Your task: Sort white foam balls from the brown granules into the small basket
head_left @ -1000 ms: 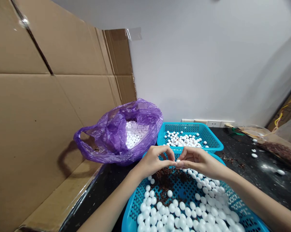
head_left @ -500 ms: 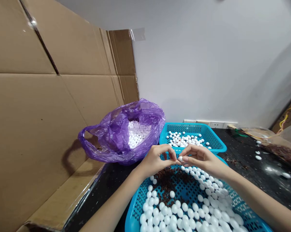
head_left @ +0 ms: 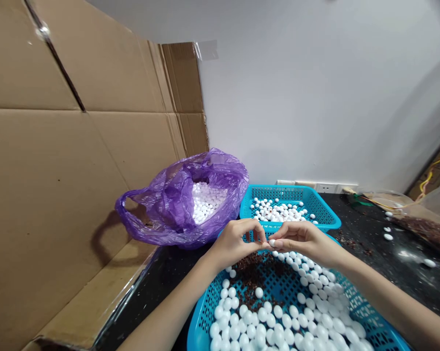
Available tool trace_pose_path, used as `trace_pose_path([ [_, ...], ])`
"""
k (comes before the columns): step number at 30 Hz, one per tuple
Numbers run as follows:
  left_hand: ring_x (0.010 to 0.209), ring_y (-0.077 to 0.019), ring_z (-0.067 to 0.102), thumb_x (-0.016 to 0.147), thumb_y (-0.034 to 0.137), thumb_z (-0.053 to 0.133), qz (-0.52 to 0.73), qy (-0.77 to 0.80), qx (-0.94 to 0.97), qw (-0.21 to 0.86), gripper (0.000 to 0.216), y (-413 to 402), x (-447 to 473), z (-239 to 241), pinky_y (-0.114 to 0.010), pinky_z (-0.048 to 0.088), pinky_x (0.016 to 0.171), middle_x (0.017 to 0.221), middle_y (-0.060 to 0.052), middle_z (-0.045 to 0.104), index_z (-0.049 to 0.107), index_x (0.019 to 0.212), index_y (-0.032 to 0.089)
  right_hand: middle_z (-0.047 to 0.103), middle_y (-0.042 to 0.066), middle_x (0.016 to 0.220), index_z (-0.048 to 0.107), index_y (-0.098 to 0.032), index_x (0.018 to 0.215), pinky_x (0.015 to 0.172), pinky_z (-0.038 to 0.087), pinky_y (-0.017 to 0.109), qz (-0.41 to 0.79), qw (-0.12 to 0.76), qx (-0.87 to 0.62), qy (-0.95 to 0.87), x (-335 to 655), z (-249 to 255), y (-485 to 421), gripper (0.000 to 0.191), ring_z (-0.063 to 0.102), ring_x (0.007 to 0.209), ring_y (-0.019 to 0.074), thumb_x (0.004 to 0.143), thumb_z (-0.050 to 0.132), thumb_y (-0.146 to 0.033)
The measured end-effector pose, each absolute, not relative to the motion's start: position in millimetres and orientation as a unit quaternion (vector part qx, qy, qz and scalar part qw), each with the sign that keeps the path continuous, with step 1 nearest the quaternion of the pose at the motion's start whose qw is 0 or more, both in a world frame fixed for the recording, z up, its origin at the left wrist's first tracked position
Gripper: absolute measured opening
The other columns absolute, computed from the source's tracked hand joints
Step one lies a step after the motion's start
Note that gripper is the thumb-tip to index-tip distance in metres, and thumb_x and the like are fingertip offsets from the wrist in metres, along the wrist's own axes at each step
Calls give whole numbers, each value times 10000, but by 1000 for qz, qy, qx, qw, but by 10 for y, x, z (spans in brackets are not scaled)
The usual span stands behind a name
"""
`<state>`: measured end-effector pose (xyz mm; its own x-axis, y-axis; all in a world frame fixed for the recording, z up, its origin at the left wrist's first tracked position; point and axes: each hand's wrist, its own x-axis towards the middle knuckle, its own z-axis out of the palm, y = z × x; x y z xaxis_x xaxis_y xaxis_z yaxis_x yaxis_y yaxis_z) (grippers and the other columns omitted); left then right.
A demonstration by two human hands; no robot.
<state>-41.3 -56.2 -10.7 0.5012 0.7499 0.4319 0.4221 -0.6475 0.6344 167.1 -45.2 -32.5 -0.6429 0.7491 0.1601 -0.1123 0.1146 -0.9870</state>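
My right hand (head_left: 309, 243) pinches a small white egg-shaped piece (head_left: 272, 243) between thumb and fingertips. Meeting it fingertip to fingertip, my left hand (head_left: 239, 243) is closed in a pinch; whatever its fingertips hold is too small to make out. Both hands are above the far end of a large blue perforated basket (head_left: 201, 312). Inside that basket lie many white egg-shaped pieces (head_left: 274, 319), along with a heap of dark reddish-brown bits (head_left: 251, 278).
Behind the hands, a smaller blue basket (head_left: 329, 219) holds more white pieces. A purple plastic bag (head_left: 164, 204) full of them stands left, against a cardboard sheet (head_left: 47, 195). On the black tabletop (head_left: 380, 268), a few white pieces lie near a clear bag of reddish-brown bits (head_left: 424, 226).
The white piece has turned slightly in the right fingertips, and the fingertips of both hands are a little closer together. The whole view has shifted slightly.
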Motion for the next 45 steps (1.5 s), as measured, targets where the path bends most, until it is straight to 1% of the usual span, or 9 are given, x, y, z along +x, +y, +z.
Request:
trace_pose_path([
  [13, 655, -89, 555, 756, 224, 680, 353, 370, 835, 202, 163, -530, -429, -117, -206, 444, 634, 697, 35, 589, 548, 684, 161, 652, 49, 996, 627, -229, 956, 773, 528, 294, 576, 436, -264, -639, 1685, -352, -358, 238, 614, 951, 203, 764, 740, -312],
  [23, 648, -77, 548, 770, 236, 668, 348, 372, 838, 196, 163, -529, -434, -126, -198, 440, 628, 714, 37, 582, 546, 690, 163, 657, 74, 1045, 620, -222, 942, 798, 537, 348, 545, 483, -313, -610, 1716, -306, -327, 266, 611, 998, 254, 737, 732, -350],
  [25, 653, -76, 548, 770, 237, 669, 347, 369, 840, 197, 165, -528, -432, -121, -196, 440, 629, 713, 37, 581, 546, 690, 163, 652, 80, 1068, 617, -218, 943, 857, 513, 359, 513, 525, -336, -590, 1744, -323, -293, 268, 594, 1036, 261, 734, 730, -341],
  [28, 662, -76, 549, 770, 236, 670, 346, 364, 842, 195, 168, -529, -431, -117, -193, 439, 634, 711, 37, 576, 544, 686, 164, 572, 85, 1232, 607, -220, 1021, 970, 440, 357, 493, 573, -364, -544, 1787, -383, -231, 349, 495, 1175, 263, 715, 735, -327],
  [31, 668, -80, 549, 770, 241, 669, 342, 365, 844, 195, 171, -527, -434, -121, -195, 437, 633, 714, 35, 576, 542, 685, 165, 496, 86, 1323, 558, -232, 1140, 1013, 397, 366, 528, 569, -375, -506, 1809, -443, -195, 489, 408, 1252, 258, 697, 740, -325],
  [34, 677, -86, 548, 775, 241, 663, 333, 368, 846, 195, 166, -527, -435, -124, -202, 435, 641, 720, 34, 578, 542, 690, 167, 503, 81, 1315, 535, -246, 1180, 1023, 379, 374, 525, 553, -378, -524, 1806, -450, -212, 510, 393, 1263, 255, 715, 725, -327],
  [40, 695, -100, 555, 798, 265, 636, 281, 378, 857, 209, 114, -539, -428, -92, -217, 432, 662, 774, 22, 613, 581, 753, 174, 606, 77, 1120, 573, -231, 988, 897, 473, 338, 490, 552, -360, -571, 1769, -369, -283, 283, 545, 1108, 248, 747, 692, -319],
  [43, 742, -120, 584, 819, 272, 606, 235, 381, 867, 218, 92, -540, -430, -92, -227, 435, 697, 816, 12, 650, 617, 799, 183, 610, 54, 956, 570, -210, 877, 653, 534, 276, 489, 526, -339, -608, 1738, -359, -310, 163, 643, 825, 199, 782, 645, -319],
  [45, 759, -130, 602, 829, 272, 587, 199, 382, 875, 221, 96, -537, -437, -109, -225, 434, 705, 824, 11, 670, 640, 819, 192, 596, 33, 875, 567, -201, 850, 510, 496, 243, 485, 468, -321, -665, 1715, -368, -343, 108, 630, 638, 157, 808, 603, -293],
])
